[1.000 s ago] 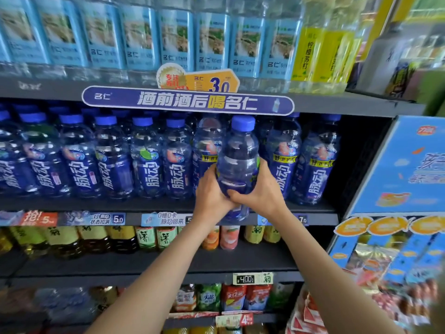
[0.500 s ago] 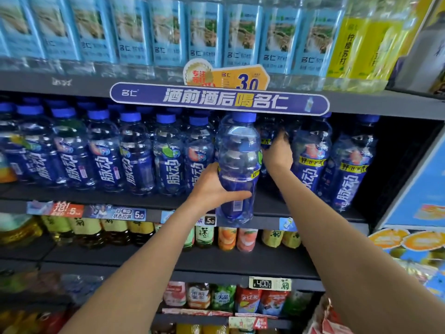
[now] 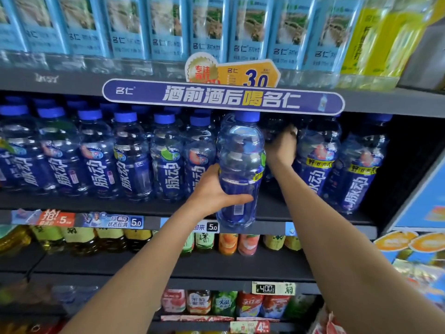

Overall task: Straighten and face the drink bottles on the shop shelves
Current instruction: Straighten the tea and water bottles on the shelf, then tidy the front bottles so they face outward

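Note:
My left hand point(image 3: 213, 190) grips a blue-capped blue drink bottle point(image 3: 240, 162) round its lower half, upright, out in front of the shelf edge point(image 3: 313, 227), with its label turned away from me. My right hand point(image 3: 282, 148) reaches into the dark gap behind that bottle, fingers curled round the neck of a bottle further back point(image 3: 274, 131), which is mostly hidden. A row of matching blue bottles point(image 3: 131, 155) stands to the left and two more point(image 3: 337, 162) to the right, labels forward.
A purple banner sign point(image 3: 224, 98) hangs from the shelf above, close over the bottle caps. Light-blue labelled water bottles point(image 3: 168, 27) fill the top shelf. Tea and juice bottles point(image 3: 228, 243) sit on the shelves below. A blue cardboard display point(image 3: 423, 196) stands at right.
My right hand let go of the held bottle and reached back into the shelf gap. My left hand keeps the bottle, which has turned a little. The view moved closer and leftward.

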